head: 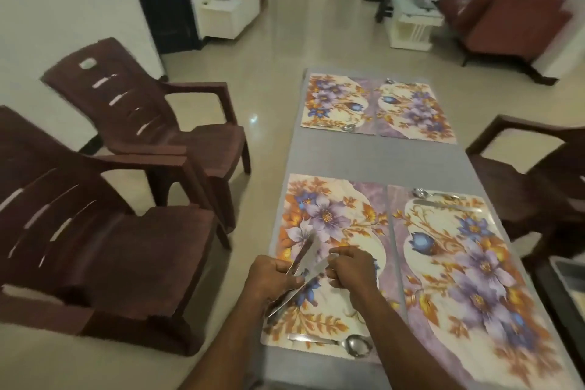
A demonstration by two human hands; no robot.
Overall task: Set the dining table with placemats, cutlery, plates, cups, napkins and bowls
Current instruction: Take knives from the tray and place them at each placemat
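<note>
Both hands work a bundle of knives over the near-left placemat.

The left hand (pixel 274 275) is curled round a few metal knives (pixel 303 258), blades fanned up and away from the fist, handles poking out below toward the mat's near edge. The right hand (pixel 349 266) sits just beside it, fingers bent and pinching at the tip of one blade (the blur makes the exact contact hard to read). Beneath them lies the near-left placemat (pixel 335 225), floral, on the grey table (pixel 373 161); a spoon (pixel 345 346) rests along its near edge. The near-right placemat (pixel 459 263) carries a spoon and knife (pixel 443 199) at its far edge. Two more mats (pixel 376 104) lie at the far end. Brown plastic chairs (pixel 126 199) stand to the left.
</note>
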